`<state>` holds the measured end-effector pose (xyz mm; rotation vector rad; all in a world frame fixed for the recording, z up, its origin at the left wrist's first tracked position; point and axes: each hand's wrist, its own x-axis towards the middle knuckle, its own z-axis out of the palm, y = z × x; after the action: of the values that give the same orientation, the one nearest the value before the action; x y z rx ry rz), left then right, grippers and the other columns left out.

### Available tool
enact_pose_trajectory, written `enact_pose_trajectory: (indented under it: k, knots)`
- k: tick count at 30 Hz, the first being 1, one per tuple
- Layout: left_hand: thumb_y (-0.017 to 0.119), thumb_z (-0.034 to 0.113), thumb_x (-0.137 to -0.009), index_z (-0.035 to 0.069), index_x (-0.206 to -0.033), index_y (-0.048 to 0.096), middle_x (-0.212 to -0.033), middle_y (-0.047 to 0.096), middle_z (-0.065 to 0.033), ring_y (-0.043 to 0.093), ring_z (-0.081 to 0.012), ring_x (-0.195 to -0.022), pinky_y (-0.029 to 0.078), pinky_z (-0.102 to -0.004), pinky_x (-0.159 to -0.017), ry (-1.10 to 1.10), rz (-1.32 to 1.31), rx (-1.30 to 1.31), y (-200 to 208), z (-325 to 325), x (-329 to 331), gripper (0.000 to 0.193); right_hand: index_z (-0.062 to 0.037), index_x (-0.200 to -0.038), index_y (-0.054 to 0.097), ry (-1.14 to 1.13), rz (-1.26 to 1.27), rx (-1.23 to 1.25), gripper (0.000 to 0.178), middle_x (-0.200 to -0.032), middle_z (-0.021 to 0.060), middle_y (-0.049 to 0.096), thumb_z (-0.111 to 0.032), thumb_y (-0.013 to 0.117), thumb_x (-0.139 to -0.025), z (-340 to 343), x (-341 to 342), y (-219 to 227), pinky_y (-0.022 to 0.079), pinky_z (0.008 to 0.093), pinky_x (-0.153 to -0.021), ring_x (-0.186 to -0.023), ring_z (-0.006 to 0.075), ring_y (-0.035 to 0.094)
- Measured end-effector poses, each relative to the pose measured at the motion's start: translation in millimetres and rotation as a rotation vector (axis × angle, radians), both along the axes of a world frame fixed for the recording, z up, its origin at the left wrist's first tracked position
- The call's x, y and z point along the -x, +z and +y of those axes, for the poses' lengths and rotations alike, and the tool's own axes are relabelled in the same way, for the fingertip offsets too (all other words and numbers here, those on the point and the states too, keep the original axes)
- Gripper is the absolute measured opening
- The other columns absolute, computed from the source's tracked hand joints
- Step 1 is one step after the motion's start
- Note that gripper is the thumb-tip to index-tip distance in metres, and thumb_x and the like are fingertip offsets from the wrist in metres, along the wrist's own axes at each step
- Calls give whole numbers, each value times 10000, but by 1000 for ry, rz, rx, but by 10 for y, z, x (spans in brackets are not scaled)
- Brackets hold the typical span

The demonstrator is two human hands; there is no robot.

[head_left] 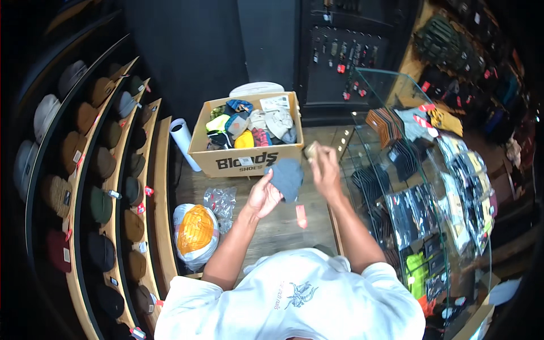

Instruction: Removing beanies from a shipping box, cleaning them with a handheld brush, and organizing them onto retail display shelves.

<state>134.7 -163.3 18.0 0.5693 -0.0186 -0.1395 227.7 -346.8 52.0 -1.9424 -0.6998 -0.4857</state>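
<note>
Two hands raised over wooden floor (283, 224), between curved shelves (85, 187) of caps and glass display case (408, 187). Cardboard box (246, 136) of mixed hats just ahead. Grey beanie (286, 178) pinched in left hand (263, 195), red tag dangling. Right hand (324, 167) clenched on small tan object (311, 150). Tagging step likely; next calls for steady aim at knit.

Box: your open brown cardboard box (245, 152) sits far centre on the floor, dark lettering and a small white label on its near wall
Tag: a pink tag (301, 216) hangs below the grey beanie (287, 177) you hold
Bag: clear plastic bag (195, 233), near left, around something orange
</note>
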Motion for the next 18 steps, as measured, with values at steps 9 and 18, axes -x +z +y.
enact_pose_trajectory:
  k: [9, 18]
  knots:
    - [414, 354, -1051, 70, -1442, 415, -1367, 577, -97, 569, -224, -1237, 440, -428, -1056, 161, 17, 1, -103, -4, -70, 483, -4, -1328, 557, 293, 15, -7, 433, -1188, 196, 526, -3, 608, -898, 251, -198, -63, 501, 385, -902, -1040, 343, 598]
    - [387, 303, -1059, 55, -1400, 478, -1345, 603, -105, 592, -212, -1189, 400, -402, -1094, 353, 27, 57, -232, -145, -313, 432, -9, -1317, 565, 416, 48, 71, 430, -1169, 197, 533, -33, 637, -894, 116, -547, -191, 512, 391, -881, -1030, 347, 601]
